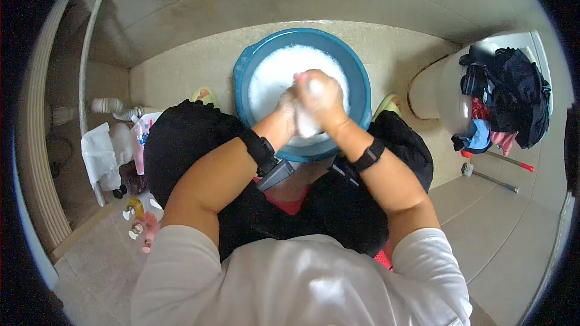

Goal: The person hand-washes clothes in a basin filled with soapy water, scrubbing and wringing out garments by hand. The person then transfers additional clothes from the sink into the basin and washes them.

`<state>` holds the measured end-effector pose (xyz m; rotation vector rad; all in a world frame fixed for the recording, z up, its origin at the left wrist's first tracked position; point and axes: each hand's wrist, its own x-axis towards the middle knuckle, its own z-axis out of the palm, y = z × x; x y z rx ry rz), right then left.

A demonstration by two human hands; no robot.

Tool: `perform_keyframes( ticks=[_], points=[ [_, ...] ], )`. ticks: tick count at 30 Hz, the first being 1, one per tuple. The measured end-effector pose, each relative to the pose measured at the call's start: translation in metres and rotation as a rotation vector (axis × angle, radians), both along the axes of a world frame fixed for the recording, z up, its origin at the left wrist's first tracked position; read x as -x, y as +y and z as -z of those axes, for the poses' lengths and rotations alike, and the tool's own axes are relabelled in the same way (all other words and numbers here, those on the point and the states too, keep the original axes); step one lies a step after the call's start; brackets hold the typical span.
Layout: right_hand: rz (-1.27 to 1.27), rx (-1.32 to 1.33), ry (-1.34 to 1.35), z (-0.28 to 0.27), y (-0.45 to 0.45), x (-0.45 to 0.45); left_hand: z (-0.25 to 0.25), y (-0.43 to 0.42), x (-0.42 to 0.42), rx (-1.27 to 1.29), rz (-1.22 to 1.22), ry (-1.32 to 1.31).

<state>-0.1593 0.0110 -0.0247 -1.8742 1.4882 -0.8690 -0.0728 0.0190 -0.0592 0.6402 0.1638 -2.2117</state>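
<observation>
A blue plastic basin (243, 87) full of white suds (269, 78) stands on the floor between my feet. Over the suds my left hand (288, 111) and my right hand (321, 98) are pressed together, both closed. Between them is a white, foam-covered cloth (308, 123), its lower part hanging below my palms. Motion blurs the fingers, and foam hides the cloth's exact kind. Foam also clings to the back of my right hand. A dark band with a small grey device circles each wrist.
Dark, red, blue and pink clothes (510, 96) are heaped on the white toilet (444, 93) at right. A red-tipped rod (510, 161) lies below them. Pump bottles (142, 226) stand on the floor at left, near a pink-and-white container (142, 136) and a rail (84, 84).
</observation>
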Motion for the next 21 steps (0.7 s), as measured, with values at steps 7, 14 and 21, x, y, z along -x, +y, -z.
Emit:
perform_keyframes(
  ticks=[7, 14, 21],
  points=[
    [0.111, -0.259, 0.013, 0.088, -0.055, 0.077, -0.018, -0.022, -0.015, 0.203, 0.116, -0.594],
    [0.077, -0.629, -0.371, -0.001, -0.030, 0.082, 0.013, -0.034, -0.048, 0.896, 0.379, -1.183],
    [-0.059, -0.634, -0.730, -0.050, -0.022, 0.077, -0.005, -0.034, -0.040, 1.169, 0.337, -1.325]
  ],
)
